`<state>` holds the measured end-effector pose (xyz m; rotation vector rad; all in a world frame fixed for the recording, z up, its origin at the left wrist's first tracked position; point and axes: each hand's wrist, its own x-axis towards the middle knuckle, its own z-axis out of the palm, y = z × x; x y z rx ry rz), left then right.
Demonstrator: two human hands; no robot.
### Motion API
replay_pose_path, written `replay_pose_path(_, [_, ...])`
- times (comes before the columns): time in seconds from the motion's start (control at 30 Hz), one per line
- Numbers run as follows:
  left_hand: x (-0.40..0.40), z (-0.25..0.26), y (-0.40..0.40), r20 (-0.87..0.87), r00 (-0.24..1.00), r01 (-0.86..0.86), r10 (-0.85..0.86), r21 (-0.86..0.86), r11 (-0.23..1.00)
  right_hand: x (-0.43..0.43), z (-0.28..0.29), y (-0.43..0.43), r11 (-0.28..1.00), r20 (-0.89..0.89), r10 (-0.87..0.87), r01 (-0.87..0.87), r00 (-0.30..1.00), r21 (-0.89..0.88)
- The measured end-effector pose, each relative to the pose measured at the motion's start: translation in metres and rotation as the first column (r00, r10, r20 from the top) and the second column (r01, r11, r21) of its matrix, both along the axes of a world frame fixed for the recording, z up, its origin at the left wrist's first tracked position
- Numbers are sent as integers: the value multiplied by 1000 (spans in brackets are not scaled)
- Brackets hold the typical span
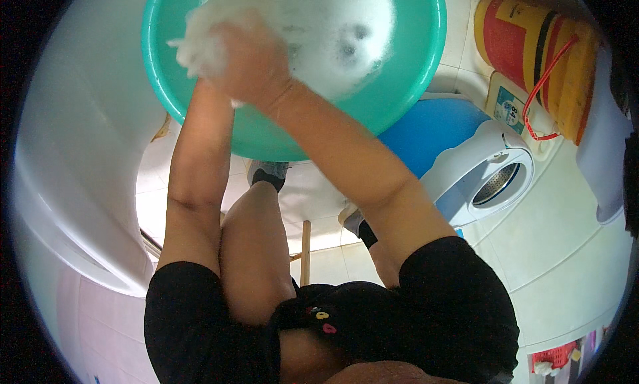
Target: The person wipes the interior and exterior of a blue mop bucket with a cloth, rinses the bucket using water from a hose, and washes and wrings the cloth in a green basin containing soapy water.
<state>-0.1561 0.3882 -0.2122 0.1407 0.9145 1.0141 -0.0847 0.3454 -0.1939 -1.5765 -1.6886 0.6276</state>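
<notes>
A wide green plastic basin (437,34) in front of me holds water topped with white suds (319,14). At its left side my right hand (254,59) is curled against a white, foam-covered cloth (199,54), blurred by motion. My left forearm (202,134) reaches over the basin's near rim. The left hand itself is mostly hidden under the cloth, the foam and my right hand, so its fingers do not show. The two hands are close together, above the suds.
A blue and white mop bucket (434,129) with a metal spin basket (495,184) stands right of the basin. Behind it are a labelled jug (506,104) and a yellow-red bucket (514,44) with a red handle. A white glossy fixture (90,134) curves along the left. Wooden legs (305,254) show below me.
</notes>
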Motion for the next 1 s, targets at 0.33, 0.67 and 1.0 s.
replay_pose_path(0.33, [-10,-34,-11,-733,639,436,-232,97,895,107,-25,50,652,24,-637,554,771,-518])
replay_pose_path(0.67, [3,-39,-11,-437,867,220,-240,-97,971,76,-86,13,891,-134,-314,244,940,-383])
replay_pose_path(1.0, [-1,22,8,-109,968,232,-224,64,971,-14,88,-52,995,-304,61,-81,951,-52])
